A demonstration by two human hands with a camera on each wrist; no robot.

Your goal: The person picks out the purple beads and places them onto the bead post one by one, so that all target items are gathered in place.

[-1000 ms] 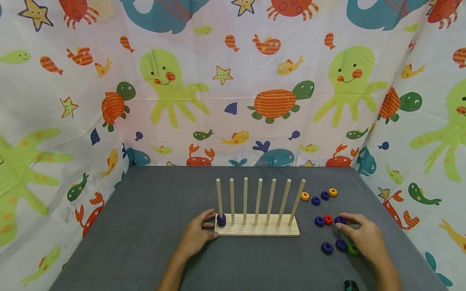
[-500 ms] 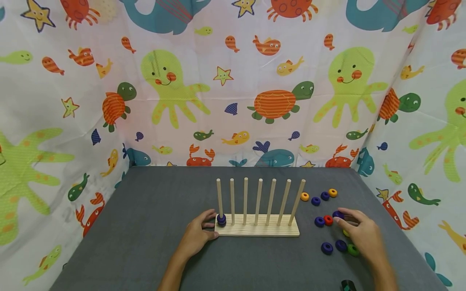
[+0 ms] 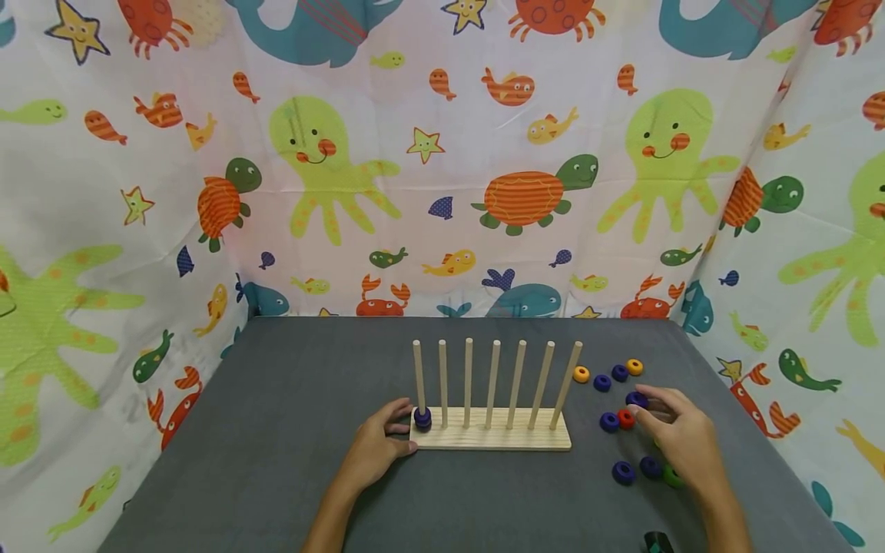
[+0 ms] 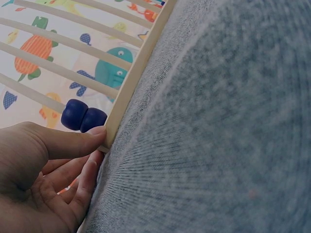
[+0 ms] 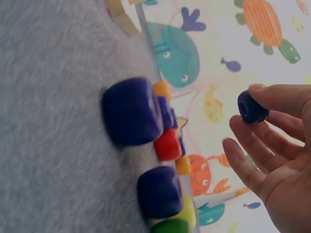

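A wooden peg board [image 3: 492, 439] with several upright pegs stands mid-table. My left hand [image 3: 372, 444] holds its left end between thumb and fingers; the left wrist view shows the thumb [image 4: 80, 143] at the base's corner. Two dark blue beads [image 3: 422, 419] are stacked on the leftmost peg, close to that hand. On the right, my right hand [image 3: 681, 434] pinches another dark blue bead [image 5: 253, 107] between thumb and fingertips, raised off the table. The bead's hole shows in the right wrist view.
Loose beads lie right of the board: blue beads [image 3: 624, 472], a red bead [image 3: 626, 418], orange-yellow beads [image 3: 634, 367] and a green bead [image 3: 673, 478] partly behind the right hand. A dark object [image 3: 657, 542] sits at the front edge. Patterned cloth [image 3: 442, 153] surrounds the grey table [image 3: 311, 369].
My right hand has lifted the blue bead from beside the red one and moved it slightly up and left. The left hand and board stay in place.
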